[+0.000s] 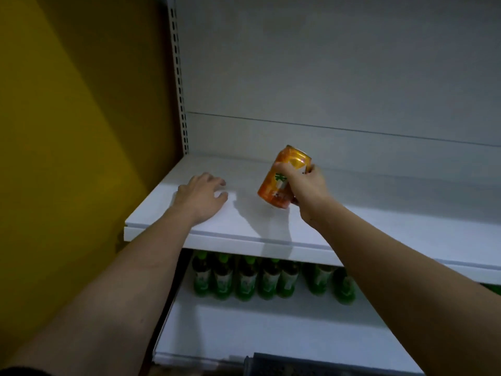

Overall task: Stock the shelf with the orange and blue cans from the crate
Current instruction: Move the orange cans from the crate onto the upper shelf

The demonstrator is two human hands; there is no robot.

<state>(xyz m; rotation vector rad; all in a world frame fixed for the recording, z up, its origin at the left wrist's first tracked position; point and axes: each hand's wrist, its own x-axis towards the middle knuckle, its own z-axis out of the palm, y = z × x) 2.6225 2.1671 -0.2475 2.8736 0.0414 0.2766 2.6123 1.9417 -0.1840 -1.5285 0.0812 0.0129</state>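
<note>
Dark crate (311, 365) cropped at bottom edge; green bottles' (246, 278) labels blurred.

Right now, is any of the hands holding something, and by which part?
The right hand grips the orange can around its side, tilted above the shelf. The left hand holds nothing.

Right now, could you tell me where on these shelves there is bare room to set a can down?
The upper shelf is bare right of the orange can held by the right hand, and between it and the left hand. Below, the green bottles crowd the back; the strip before them is bare.
</note>
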